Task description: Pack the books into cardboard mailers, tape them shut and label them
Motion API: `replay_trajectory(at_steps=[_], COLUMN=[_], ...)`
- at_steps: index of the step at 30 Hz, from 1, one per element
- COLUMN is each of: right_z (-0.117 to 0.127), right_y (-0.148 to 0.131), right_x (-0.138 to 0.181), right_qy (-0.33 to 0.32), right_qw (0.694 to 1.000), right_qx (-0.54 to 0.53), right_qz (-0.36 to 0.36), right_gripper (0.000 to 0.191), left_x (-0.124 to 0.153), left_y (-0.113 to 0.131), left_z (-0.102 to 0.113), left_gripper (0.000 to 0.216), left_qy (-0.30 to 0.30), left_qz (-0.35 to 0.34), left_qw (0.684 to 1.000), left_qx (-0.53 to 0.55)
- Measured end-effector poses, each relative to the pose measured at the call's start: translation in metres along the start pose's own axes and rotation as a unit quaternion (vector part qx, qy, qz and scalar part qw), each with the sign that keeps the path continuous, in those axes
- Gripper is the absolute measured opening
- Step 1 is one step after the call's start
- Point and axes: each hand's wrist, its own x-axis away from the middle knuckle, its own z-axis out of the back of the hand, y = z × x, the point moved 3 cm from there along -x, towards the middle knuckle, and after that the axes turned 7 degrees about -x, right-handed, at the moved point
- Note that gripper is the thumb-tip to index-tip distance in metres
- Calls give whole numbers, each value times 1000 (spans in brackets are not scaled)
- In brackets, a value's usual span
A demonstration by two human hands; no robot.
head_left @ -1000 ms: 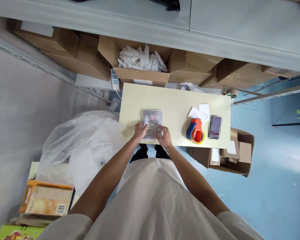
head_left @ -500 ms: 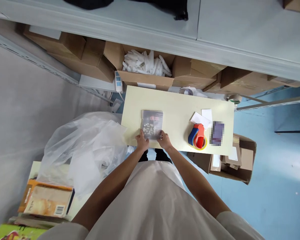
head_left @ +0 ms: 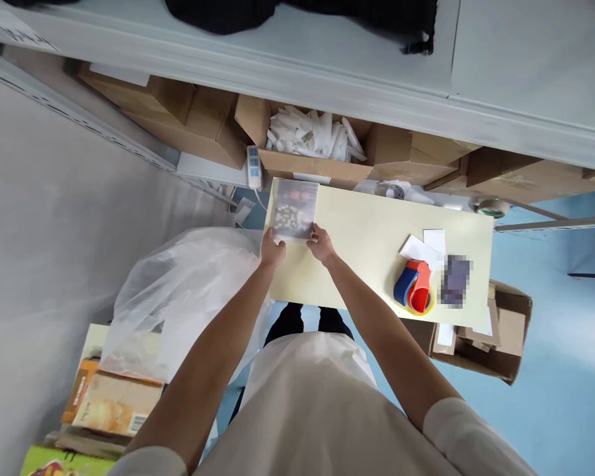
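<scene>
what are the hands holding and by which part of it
The flat grey packet, by its near edge: the left hand grips the left corner, the right hand the right corner.

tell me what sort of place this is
Probably a stockroom or packing corner: boxes line the shelving, a tape dispenser sits on the table, and a carton beside it holds smaller boxes.

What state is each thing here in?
Flat grey rectangular packet: held at both near corners
Red-and-blue plastic tape dispenser: loaded, unheld
Brown cardboard box beyond the packet: open, filled with white pieces
Brown cardboard box at right: open, holding smaller brown cartons
Translucent plastic sheeting: rumpled
</scene>
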Motion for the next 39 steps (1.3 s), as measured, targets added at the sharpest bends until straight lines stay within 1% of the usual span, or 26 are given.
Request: replay_trajectory(at_steps=[2,4,6,8,10,12,15,16,18,21,24,26,28,31,34,36,39], right_z=[-1,3,12,25,37,49,62,66,71,74,70,62,48,17,-25,-56,-104], right_y=[-1,-2,-2,0,4,9,16,18,20,18,12,6,-2,-10,-12,-10,-2], right_x=[5,15,29,47,68,91,125,135,150,160,158,156,157,169,194,216,258], right_qy=[7,26,53,73,80,72,51,46,31,-23,-98,-148,-199,-275,-360,-419,-506], right_qw=[999,998,996,995,995,996,996,996,997,997,994,988,979,958,926,897,846], right_qx=[-29,-51,-67,-69,-59,-52,-57,-61,-69,-71,-49,-22,10,47,73,89,110], right_qz=[-18,-23,-23,-23,-29,-32,-35,-35,-27,0,26,40,52,70,94,112,129], right_gripper=[68,71,70,65,59,52,43,41,37,36,36,37,37,40,42,42,39], left_x=[1,9,24,42,62,83,115,125,144,174,209,237,268,318,369,401,445], left_y=[-3,-4,-2,1,4,5,3,3,2,0,-8,-18,-33,-62,-95,-117,-147], left_z=[2,5,9,13,16,16,18,20,28,42,51,55,58,64,74,83,93], left_gripper=[73,77,79,77,71,62,49,47,47,49,50,50,48,47,47,45,44], left_qy=[-13,-29,-39,-49,-70,-122,-211,-225,-223,-182,-126,-74,-17,66,150,217,306], left_qz=[8,14,9,-12,-41,-65,-83,-84,-81,-59,-23,0,16,45,102,138,180], left_qw=[1000,999,999,999,996,990,973,969,970,981,991,996,997,992,977,957,919], left_qx=[20,31,20,-2,-19,-13,39,53,57,37,39,58,79,96,109,131,172])
